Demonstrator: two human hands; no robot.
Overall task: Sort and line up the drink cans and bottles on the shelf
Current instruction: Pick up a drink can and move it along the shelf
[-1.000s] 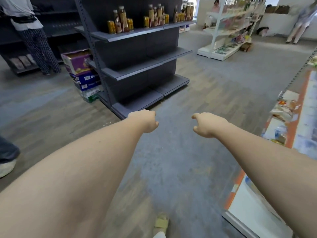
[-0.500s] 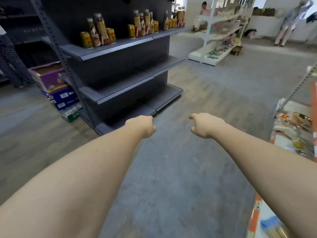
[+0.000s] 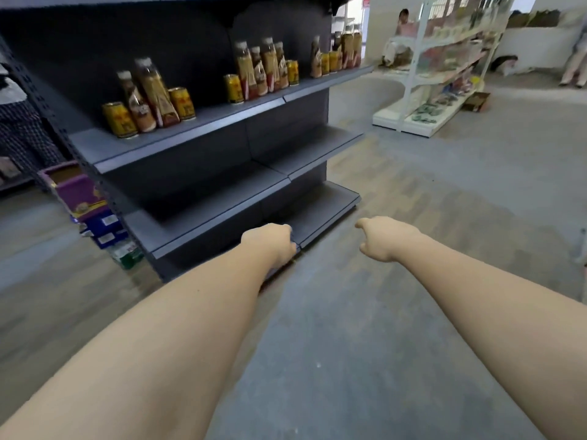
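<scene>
A dark grey shelf unit (image 3: 197, 120) stands ahead on the left. Its upper board carries mixed groups of yellow cans (image 3: 120, 119) and tall brown bottles (image 3: 155, 92), with more bottles (image 3: 259, 69) and cans (image 3: 292, 72) further right. The two lower boards look bare. My left hand (image 3: 270, 244) is stretched forward with fingers curled, holding nothing, in front of the bottom board. My right hand (image 3: 382, 238) is also curled and empty, over the floor. Both hands are well below and short of the drinks.
Stacked purple and blue boxes (image 3: 85, 201) sit on the floor at the shelf's left end. A white shelf unit (image 3: 444, 68) with goods stands at the back right. A person's patterned trousers (image 3: 22, 134) show at far left; other people are far behind.
The view has closed in on the grey shelf, which now looms larger and nearer. My hands have kept their outstretched, curled pose.
</scene>
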